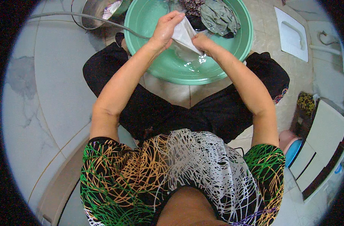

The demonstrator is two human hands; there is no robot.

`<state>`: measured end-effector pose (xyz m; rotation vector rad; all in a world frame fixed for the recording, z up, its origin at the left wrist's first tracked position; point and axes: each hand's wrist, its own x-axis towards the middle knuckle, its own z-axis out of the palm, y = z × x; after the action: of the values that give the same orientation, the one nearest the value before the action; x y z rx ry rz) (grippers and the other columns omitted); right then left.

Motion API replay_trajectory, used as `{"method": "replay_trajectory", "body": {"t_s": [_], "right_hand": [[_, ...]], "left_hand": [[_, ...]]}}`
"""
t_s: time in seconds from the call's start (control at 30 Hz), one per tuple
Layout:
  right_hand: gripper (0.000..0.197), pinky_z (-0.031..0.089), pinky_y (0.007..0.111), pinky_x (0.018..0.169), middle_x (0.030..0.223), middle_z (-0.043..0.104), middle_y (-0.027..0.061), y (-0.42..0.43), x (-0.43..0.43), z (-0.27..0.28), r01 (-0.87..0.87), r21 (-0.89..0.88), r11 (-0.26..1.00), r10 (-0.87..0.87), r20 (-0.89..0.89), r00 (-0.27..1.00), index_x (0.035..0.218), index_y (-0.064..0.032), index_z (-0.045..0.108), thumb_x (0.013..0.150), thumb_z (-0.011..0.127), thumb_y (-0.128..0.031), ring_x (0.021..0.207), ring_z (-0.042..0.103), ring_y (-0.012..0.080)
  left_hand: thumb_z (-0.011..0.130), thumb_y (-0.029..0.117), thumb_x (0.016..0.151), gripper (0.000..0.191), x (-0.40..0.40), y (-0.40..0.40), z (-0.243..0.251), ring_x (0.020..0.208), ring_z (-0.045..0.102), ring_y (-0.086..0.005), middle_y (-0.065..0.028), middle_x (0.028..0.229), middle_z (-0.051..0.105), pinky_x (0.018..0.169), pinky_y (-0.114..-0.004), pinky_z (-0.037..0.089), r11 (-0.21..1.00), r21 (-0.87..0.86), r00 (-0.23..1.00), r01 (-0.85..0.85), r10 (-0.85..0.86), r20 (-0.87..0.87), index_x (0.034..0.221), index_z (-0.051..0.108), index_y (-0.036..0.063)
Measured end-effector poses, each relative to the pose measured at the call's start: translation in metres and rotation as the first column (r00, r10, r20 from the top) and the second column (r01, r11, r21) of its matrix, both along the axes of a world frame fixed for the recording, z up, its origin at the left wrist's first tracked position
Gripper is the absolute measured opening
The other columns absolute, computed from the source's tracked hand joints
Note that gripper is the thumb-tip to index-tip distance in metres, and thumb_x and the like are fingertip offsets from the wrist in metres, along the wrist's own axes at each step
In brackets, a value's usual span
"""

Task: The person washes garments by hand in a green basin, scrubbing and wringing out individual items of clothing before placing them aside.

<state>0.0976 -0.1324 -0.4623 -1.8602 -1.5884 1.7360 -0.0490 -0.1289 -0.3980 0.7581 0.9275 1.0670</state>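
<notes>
A wet white cloth (pixel 184 31) is stretched between my two hands above a large green plastic basin (pixel 166 76). My left hand (pixel 164 29) grips its upper left end, thumb lying along the top. Lower and to the right, my right hand (pixel 202 43) is closed on the other side of the fabric. Below the cloth, the water (pixel 193 63) in the basin catches bright glints. A grey-green garment (pixel 218 17) and a dark patterned garment (pixel 191 5) lie bunched at the basin's far right side. The cloth's lower folds are partly hidden by my right hand.
A grey hose (pixel 115 22) runs over the basin's left rim. A metal bowl (pixel 90 15) holding some fabric stands at the far left. White squat toilet (pixel 293 34) is set into the tiled floor at right; a white cabinet (pixel 318 135) and stacked pink and blue basins (pixel 292 152) are nearer.
</notes>
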Motion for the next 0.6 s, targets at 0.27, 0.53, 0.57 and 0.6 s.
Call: {"method": "replay_trajectory", "body": {"t_s": [0.27,0.53,0.57,0.6], "right_hand": [[0.012,0.043,0.026,0.044,0.065,0.061,0.0067,0.005,0.018,0.021,0.059,-0.062,0.996,-0.067,-0.144,0.987,0.076,-0.0037,0.065,0.069,0.057,-0.008,0.051,0.056,0.0136],[0.005,0.043,0.023,0.044,0.056,0.058,0.0052,0.004,0.025,0.040,0.045,0.394,0.918,-0.008,-0.096,0.995,0.067,0.0012,0.062,0.066,0.062,-0.003,0.046,0.053,0.0091],[0.005,0.043,0.023,0.044,0.056,0.058,0.0052,0.004,0.025,0.040,0.046,0.395,0.917,-0.008,-0.097,0.995,0.067,0.0012,0.062,0.066,0.062,-0.003,0.046,0.053,0.0091],[0.005,0.042,0.023,0.045,0.058,0.058,0.0048,0.004,0.025,0.040,0.188,0.303,0.934,-0.123,-0.220,0.968,0.069,0.0015,0.062,0.067,0.062,-0.003,0.047,0.052,0.0087]], "left_hand": [[0.053,0.017,0.082,0.014,0.004,0.011,0.008,0.061,0.050,-0.0070,0.0012,0.067,0.054,0.055,-0.022,0.040,0.998,-0.022,0.999,-0.051,0.051,0.004,0.076,0.057,0.0052],[0.052,0.020,0.083,0.016,-0.012,0.012,-0.001,0.061,0.045,-0.0056,0.0034,0.065,0.049,0.055,-0.022,0.036,0.996,0.051,0.961,-0.079,0.090,-0.262,0.075,0.056,0.0064],[0.052,0.020,0.083,0.016,-0.015,0.013,-0.002,0.061,0.045,-0.0056,0.0034,0.065,0.049,0.055,-0.022,0.036,0.996,0.052,0.961,-0.079,0.090,-0.262,0.075,0.056,0.0064],[0.052,0.020,0.082,0.017,-0.019,0.013,-0.005,0.060,0.045,-0.0062,0.0030,0.064,0.049,0.054,-0.022,0.036,0.996,0.049,0.935,-0.081,0.093,-0.342,0.074,0.056,0.0062]]}}
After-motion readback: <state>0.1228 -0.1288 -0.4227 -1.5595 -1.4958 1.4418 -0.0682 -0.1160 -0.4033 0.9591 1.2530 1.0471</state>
